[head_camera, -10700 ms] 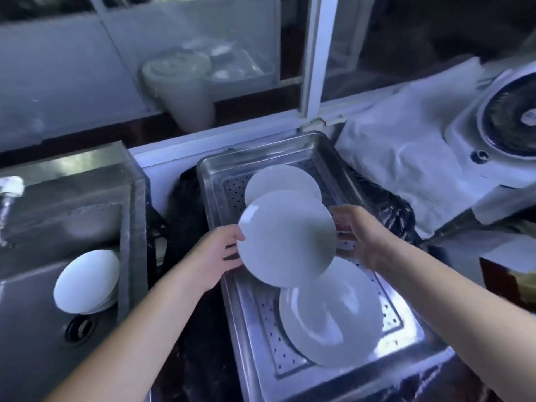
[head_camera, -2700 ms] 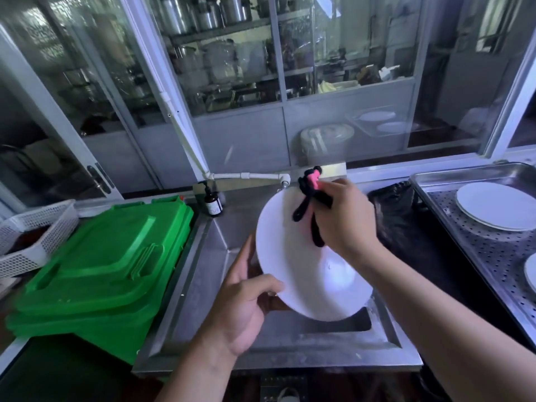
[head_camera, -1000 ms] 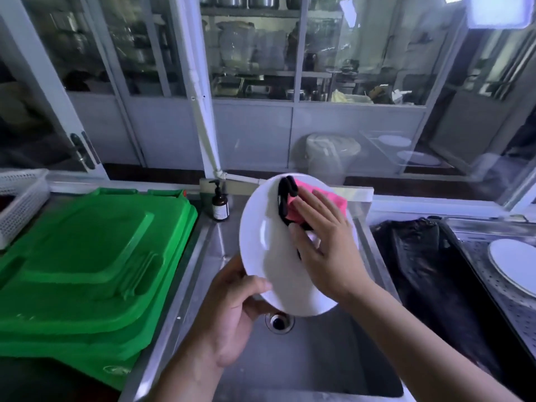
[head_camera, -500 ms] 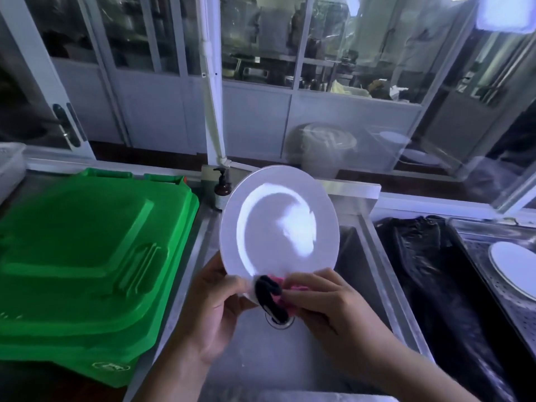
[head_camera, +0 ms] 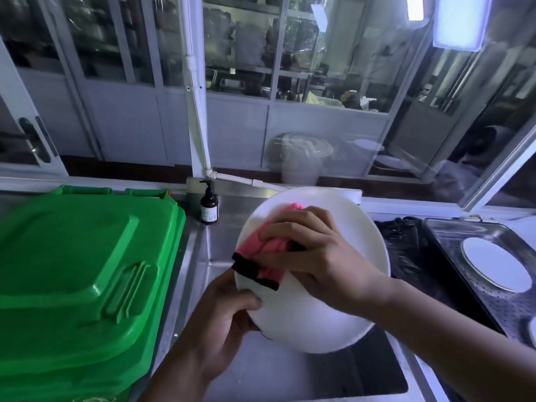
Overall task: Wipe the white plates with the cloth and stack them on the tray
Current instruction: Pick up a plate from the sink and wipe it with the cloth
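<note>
We note first the green bin lid [head_camera: 78, 274], which fills the left of the frame beside the steel sink [head_camera: 290, 372] at lower centre. Over the sink, at centre frame, the white plate [head_camera: 348, 227] is held tilted with its face toward the camera. At the right edge lies the perforated metal tray [head_camera: 443, 227], with one wiped plate [head_camera: 494, 264] flat on it and the rim of another just showing at the lower right edge; a black sheet [head_camera: 406, 242] lies between sink and tray. The right hand [head_camera: 322, 256] is closed over the pink cloth [head_camera: 261, 250] with its black trim, pressing it flat against the upper left of the plate's face. The left hand [head_camera: 226, 320] grips the plate's lower left rim, thumb on the front. A small brown pump bottle [head_camera: 209, 206] stands at the back of the table, near the sink's far corner. We judge the wiping step to be in hand on this plate. The next move calls for finishing the face and rim, then carrying the plate right, clear of the sink edge, and setting it squarely on the plates in the tray.
</note>
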The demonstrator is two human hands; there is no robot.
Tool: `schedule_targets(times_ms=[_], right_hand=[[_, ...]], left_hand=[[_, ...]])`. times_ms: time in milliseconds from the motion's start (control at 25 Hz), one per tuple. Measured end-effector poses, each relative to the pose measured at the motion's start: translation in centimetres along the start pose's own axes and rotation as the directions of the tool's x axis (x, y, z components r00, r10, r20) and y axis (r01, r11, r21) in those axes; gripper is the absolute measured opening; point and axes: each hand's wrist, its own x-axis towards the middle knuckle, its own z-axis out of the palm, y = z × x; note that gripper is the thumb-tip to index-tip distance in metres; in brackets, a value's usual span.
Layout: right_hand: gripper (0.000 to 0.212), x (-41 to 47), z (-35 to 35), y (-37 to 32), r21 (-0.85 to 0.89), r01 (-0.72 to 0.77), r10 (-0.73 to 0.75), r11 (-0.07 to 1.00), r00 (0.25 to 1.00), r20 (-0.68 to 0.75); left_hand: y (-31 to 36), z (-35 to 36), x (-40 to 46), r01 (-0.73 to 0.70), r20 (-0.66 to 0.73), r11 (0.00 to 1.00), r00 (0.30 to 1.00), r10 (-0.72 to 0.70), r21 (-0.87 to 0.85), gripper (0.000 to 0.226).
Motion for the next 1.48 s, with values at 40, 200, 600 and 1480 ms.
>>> schedule_targets(times_ms=[40,200,600,1480], right_hand=[[0.030,0.3,0.1,0.3,0.005,0.015,-0.015,1.000,1.000,0.005],[0.031,1.4,-0.8,1.7,-0.030,-0.017,0.016,0.999,0.998,-0.055],[0.031,-3.5,-0.1,2.7,0.030,-0.448,0.436,0.894,0.851,-0.292],[0.013,-5.8,0.7,-1.6,0.829,-0.559,1.000,0.015,-0.007,-0.023]], left_hand=[[0.4,0.0,-0.2,-0.001,0.008,1.000,1.000,0.001,0.001,0.039],[1.7,-0.6,-0.6,-0.047,0.043,0.999,0.998,0.047,-0.006,0.044],[2.3,-1.4,-0.9,-0.204,-0.006,0.979,0.979,0.204,-0.023,0.048],[-1.6,0.1,-0.8,-0.115,0.163,0.974,0.983,0.083,0.197,0.079]])
